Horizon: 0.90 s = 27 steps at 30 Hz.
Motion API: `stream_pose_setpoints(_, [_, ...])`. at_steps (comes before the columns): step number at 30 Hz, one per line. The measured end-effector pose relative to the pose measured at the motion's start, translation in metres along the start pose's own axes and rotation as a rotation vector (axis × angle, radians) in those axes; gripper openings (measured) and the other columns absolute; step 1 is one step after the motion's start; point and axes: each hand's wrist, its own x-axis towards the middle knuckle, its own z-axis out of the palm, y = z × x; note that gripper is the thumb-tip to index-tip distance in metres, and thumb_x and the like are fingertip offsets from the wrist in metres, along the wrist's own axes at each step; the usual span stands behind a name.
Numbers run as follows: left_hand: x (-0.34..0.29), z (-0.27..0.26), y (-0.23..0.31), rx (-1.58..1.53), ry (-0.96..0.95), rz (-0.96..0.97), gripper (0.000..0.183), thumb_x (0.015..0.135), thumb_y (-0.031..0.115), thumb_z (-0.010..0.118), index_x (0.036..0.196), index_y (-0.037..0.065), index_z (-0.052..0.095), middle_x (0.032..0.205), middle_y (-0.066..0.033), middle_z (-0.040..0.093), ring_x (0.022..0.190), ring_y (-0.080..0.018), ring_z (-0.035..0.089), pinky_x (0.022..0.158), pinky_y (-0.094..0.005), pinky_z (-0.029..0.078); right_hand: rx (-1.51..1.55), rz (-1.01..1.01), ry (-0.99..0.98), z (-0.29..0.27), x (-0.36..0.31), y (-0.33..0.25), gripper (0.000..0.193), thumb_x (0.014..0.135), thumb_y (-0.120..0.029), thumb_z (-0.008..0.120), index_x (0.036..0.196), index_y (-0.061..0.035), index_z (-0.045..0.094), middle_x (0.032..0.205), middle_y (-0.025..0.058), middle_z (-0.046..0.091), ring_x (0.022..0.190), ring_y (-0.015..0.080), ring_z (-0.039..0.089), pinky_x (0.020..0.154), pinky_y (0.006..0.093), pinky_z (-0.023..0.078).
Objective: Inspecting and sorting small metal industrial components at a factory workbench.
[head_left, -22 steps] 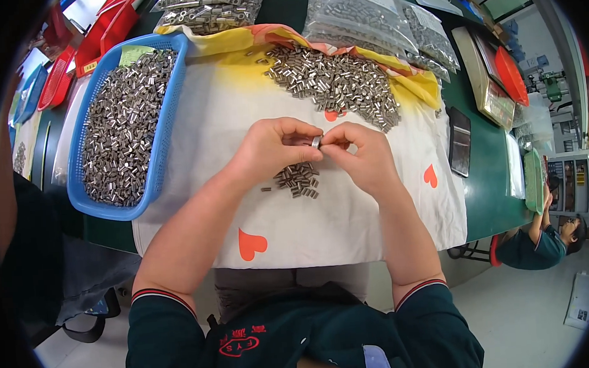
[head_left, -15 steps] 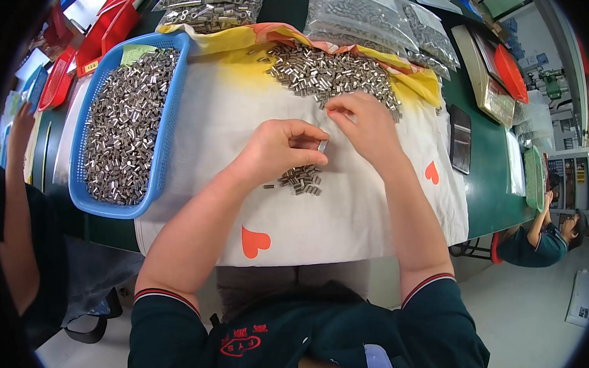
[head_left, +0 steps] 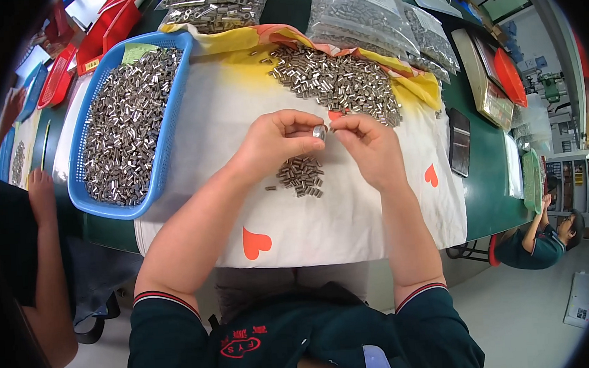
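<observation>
Between the thumb and fingers of my left hand [head_left: 272, 138] is a short, round silver metal piece [head_left: 319, 132], its rim facing up and to the right. My right hand [head_left: 371, 146] is closed in a pinch just right of that piece. Whatever its fingertips hold is too small to make out. Below my left hand lies a small heap of short metal cylinders [head_left: 299, 178], with one loose cylinder [head_left: 271, 188] beside it. A larger pile of similar cylinders [head_left: 332, 79] spreads beyond my hands. Both heaps rest on a white cloth [head_left: 206, 148].
To the left stands a blue basket [head_left: 172, 117] full of metal cylinders. Bags of metal parts [head_left: 359, 17] line the back. A dark phone-like slab [head_left: 460, 142] lies on the green table at right. Another person's arm [head_left: 48, 243] reaches in at far left.
My right hand has come down from the large pile toward the metal piece in my left hand. That piece has turned and shows more of its rim. The co-worker's arms at left have moved.
</observation>
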Motion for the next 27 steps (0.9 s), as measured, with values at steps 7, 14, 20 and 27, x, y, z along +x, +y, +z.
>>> stream_pose_setpoints(7, [0.0,0.002,0.002,0.047,-0.02,-0.029,0.03,0.073,-0.004,0.064,0.102,-0.003,0.056,0.092,-0.0067,0.061,0.081,-0.0104,0.058,0.074,-0.0232,0.049,-0.192,-0.121,-0.021,0.004,-0.008,-0.013,0.008,0.072,0.001,0.06,0.079,-0.0006,0.061,0.078,0.0028,0.06,0.069,0.0101,0.055,0.065,0.0231,0.043])
stream_pose_setpoints(14, [-0.002,0.005,0.001,0.15,0.005,-0.005,0.029,0.072,0.001,0.067,0.099,-0.003,0.059,0.084,-0.0045,0.062,0.076,-0.0074,0.058,0.069,-0.0204,0.048,-0.384,-0.236,0.012,0.005,-0.009,-0.009,0.009,0.068,-0.001,0.063,0.078,-0.0015,0.06,0.074,0.0052,0.06,0.067,0.0142,0.056,0.062,0.0249,0.044])
stream_pose_setpoints(20, [-0.003,0.003,0.0,0.11,-0.092,-0.049,0.029,0.071,0.002,0.068,0.099,-0.003,0.059,0.084,-0.0046,0.062,0.075,-0.0079,0.058,0.069,-0.0211,0.049,-0.231,0.005,-0.173,-0.011,0.0,-0.001,0.015,0.069,-0.004,0.064,0.083,-0.0031,0.061,0.072,0.0014,0.059,0.063,0.0091,0.052,0.06,0.0224,0.043])
stream_pose_setpoints(27, [-0.003,0.005,0.002,0.202,-0.079,-0.069,0.027,0.072,0.003,0.068,0.097,-0.003,0.06,0.084,-0.0041,0.062,0.076,-0.0069,0.057,0.071,-0.0206,0.048,-0.698,-0.205,0.061,-0.007,0.041,-0.002,0.013,0.069,-0.011,0.064,0.078,-0.0028,0.06,0.069,0.0084,0.058,0.068,0.0213,0.055,0.062,0.0333,0.044])
